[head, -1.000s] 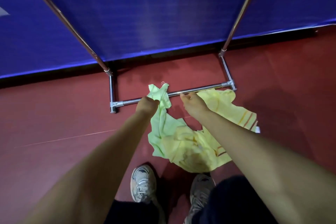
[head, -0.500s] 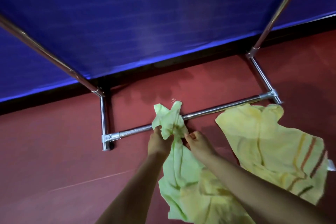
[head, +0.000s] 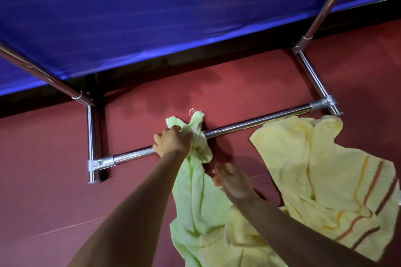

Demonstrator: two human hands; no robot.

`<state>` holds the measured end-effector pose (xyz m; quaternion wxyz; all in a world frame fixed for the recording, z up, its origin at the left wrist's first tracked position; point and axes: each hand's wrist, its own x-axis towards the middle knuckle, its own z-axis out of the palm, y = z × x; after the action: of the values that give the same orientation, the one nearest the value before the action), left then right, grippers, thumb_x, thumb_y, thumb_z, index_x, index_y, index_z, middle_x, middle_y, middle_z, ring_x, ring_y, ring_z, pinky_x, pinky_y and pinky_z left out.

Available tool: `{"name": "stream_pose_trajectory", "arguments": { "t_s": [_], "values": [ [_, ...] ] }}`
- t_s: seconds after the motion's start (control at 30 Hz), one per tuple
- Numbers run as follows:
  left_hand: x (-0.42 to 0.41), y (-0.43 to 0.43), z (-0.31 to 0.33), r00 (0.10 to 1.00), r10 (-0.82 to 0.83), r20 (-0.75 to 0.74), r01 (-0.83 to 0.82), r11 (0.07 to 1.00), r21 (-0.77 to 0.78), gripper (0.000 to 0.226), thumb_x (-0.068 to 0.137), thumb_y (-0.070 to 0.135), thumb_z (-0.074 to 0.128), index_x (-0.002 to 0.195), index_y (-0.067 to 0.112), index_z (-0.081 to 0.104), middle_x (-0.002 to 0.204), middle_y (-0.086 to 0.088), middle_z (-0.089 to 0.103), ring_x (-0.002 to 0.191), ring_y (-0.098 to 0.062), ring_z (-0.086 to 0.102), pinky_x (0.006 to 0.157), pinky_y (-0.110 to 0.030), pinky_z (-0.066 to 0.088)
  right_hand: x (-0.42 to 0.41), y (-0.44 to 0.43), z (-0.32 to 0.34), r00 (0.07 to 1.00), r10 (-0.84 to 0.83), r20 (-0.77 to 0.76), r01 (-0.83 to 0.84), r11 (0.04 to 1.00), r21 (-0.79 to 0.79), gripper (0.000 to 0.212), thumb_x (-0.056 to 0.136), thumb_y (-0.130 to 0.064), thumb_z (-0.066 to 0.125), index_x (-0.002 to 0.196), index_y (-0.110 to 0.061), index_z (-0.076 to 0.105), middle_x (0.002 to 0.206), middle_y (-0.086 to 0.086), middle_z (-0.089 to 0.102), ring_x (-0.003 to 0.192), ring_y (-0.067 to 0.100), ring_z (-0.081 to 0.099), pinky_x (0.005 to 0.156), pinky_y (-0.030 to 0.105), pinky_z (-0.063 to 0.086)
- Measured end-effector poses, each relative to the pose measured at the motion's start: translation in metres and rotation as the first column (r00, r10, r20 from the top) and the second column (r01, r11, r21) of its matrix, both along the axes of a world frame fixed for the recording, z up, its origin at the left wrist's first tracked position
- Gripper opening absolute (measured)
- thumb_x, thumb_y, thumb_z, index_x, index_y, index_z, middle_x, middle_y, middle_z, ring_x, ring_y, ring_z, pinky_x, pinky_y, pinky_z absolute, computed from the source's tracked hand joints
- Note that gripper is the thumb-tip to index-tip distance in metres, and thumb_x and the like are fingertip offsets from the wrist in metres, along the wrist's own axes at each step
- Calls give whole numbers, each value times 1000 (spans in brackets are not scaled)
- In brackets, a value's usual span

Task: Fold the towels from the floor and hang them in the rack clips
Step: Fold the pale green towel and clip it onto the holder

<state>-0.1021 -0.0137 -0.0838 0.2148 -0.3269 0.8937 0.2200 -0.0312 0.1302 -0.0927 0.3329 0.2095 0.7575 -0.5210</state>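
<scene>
Now left hand (head: 172,141) bunches green towel (head: 196,188) at 12 | towel trails to 6 | right hand (head: 233,182) loose-fingered, empty, beside it at 3

Dim, warm indoor light — bright glints along the chrome rack bar (head: 249,124), soft shadows on the red floor (head: 43,191), wide-angle bending at the edges.

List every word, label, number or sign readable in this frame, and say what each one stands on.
None can be read.
Green towel: no print; the small white loop at its top corner carries no text.
Yellow towel: only coloured stripes, no lettering.
Blue cloth behind the rack: plain.
Rack bar and its joint fittings: no markings that can be made out.
</scene>
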Motion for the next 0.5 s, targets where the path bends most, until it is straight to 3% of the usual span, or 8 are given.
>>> {"name": "stream_pose_trajectory", "arguments": {
  "t_s": [0.13, 0.2, 0.27, 0.3, 0.37, 0.43, 0.5],
  "values": [
    [-4, 3, 5, 998, 36, -50, -35, 999, 32, 28, 85, 37, 55, 108, 22, 63, 112, -7, 61, 114, -30, 39, 92, -37, 32, 2, -2, 5, 999, -39, 7, 39, 999, -28, 29, 95, -29, 45, 70, -18, 53, 63, -1, 57, 57, 12, 52, 56, 24, 37],
    [-2, 4, 8, 982, 78, -170, -64, 994, 86, 22, 86, 33, 56, 103, 20, 63, 108, -7, 62, 111, -30, 42, 93, -38, 33, 2, -3, 12, 998, -59, 17, 59, 997, -44, 29, 96, -26, 44, 70, -17, 54, 63, -1, 57, 57, 11, 51, 56, 24, 36],
    [1, 5, 14, 925, 141, -352, -54, 967, 247, 13, 86, 28, 57, 94, 18, 60, 98, -4, 63, 101, -28, 51, 90, -38, 42, 1, -3, 18, 997, -71, 11, 71, 996, -51, 30, 96, -26, 45, 68, -18, 53, 63, -3, 57, 58, 11, 52, 58, 24, 37],
    [3, 5, 20, 884, 193, -425, -35, 935, 352, 6, 87, 23, 57, 87, 17, 56, 86, -2, 61, 90, -23, 54, 82, -34, 45, 1, -3, 21, 998, -70, -1, 70, 996, -49, 30, 95, -26, 45, 67, -19, 52, 63, -3, 58, 60, 12, 53, 61, 25, 39],
    [7, 6, 42, 825, 304, -476, -32, 867, 497, 22, 89, 12, 55, 73, 17, 42, 65, 4, 43, 64, -8, 45, 60, -18, 39, 1, -2, 32, 996, -86, -31, 84, 995, -58, 29, 95, -25, 47, 67, -21, 52, 63, -3, 58, 64, 16, 55, 66, 28, 41],
    [10, 4, 66, 783, 425, -455, -63, 781, 621, 32, 92, 9, 51, 66, 19, 33, 64, 2, 32, 57, -6, 33, 55, -22, 32, -1, 0, 48, 986, -161, -35, 156, 981, -111, 24, 94, -20, 49, 70, -19, 53, 65, 0, 59, 63, 16, 54, 62, 26, 45],
    [14, 0, 94, 758, 505, -413, -49, 675, 736, 28, 93, 11, 49, 69, 18, 36, 67, -4, 32, 61, -11, 33, 55, -28, 31, -4, 2, 70, 971, -238, -28, 229, 956, -182, 12, 94, -14, 51, 81, -14, 53, 75, 7, 59, 62, 13, 54, 52, 13, 45]
  ]
}}
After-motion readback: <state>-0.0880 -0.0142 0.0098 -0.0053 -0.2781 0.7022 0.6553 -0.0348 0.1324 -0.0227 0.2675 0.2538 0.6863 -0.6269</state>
